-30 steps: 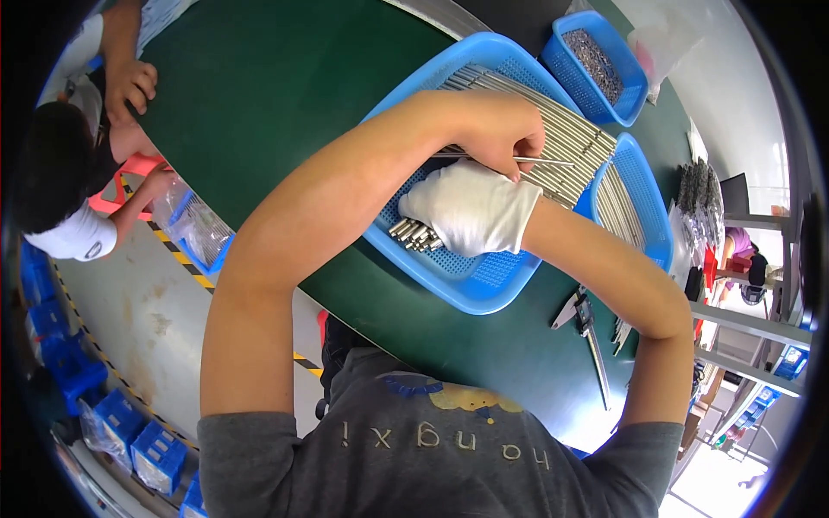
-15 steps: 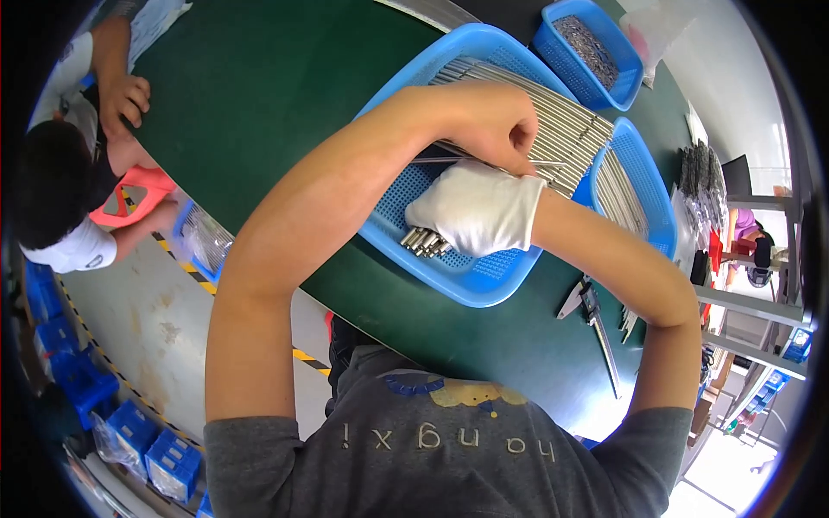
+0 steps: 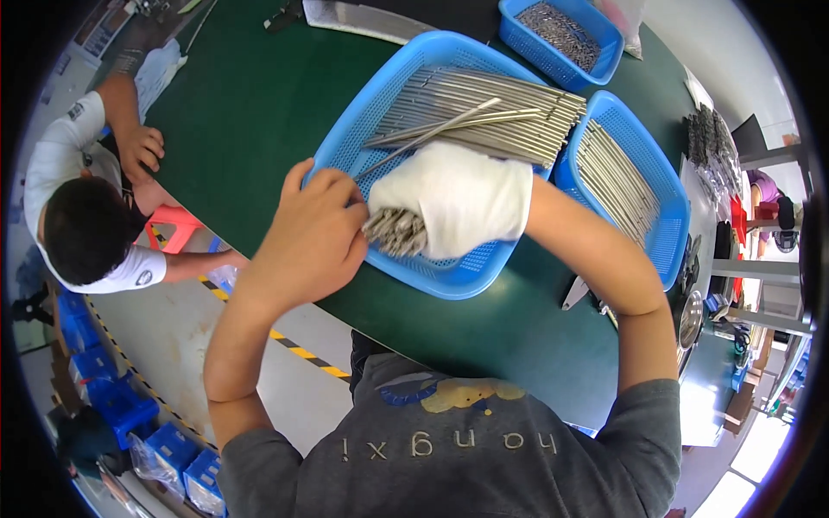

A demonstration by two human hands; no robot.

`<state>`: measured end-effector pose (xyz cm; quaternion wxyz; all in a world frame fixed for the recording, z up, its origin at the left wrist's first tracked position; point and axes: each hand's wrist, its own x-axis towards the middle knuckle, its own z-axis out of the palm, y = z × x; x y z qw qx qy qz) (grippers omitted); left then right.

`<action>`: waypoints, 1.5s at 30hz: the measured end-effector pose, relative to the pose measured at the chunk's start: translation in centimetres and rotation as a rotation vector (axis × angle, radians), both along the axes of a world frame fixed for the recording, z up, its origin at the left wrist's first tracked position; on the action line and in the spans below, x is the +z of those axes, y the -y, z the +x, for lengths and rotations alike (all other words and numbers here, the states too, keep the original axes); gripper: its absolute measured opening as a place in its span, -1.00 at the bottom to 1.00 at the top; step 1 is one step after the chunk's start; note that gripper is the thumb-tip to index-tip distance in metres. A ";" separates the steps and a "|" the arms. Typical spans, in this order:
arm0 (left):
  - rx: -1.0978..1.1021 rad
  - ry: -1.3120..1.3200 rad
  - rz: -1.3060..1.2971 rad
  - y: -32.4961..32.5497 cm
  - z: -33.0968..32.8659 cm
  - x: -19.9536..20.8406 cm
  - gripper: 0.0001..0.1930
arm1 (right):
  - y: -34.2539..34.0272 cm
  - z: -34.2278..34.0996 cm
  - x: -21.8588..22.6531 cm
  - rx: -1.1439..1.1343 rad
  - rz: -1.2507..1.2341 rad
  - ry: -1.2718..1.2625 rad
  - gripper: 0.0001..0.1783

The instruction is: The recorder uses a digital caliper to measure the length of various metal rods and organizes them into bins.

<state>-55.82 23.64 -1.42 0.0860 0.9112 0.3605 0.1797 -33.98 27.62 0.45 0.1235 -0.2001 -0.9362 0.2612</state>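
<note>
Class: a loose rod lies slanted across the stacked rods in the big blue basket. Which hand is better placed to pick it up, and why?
Left. The left hand is bare and its fingertips sit at the loose rod's near end. The gloved right hand is wrapped round a bundle of rods.

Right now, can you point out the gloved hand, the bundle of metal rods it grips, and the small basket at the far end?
gloved right hand (image 3: 458,203), head view, back of the white glove.
bundle of metal rods (image 3: 393,231), head view, cut rod ends.
small blue basket (image 3: 615,39), head view, right rim.
</note>
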 end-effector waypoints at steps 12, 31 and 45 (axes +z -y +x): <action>0.037 0.184 -0.214 -5.5 6.7 0.0 -0.45 | 2.7 4.5 2.4 -0.548 0.465 -0.381 -0.76; -0.157 0.589 -0.118 -1.9 9.8 -1.0 -0.58 | 4.6 1.4 -0.1 -0.929 0.149 -0.937 -0.78; 0.519 -0.400 0.129 -8.4 10.1 -3.8 -0.86 | 7.4 7.4 0.9 -0.681 -0.759 -2.004 -0.70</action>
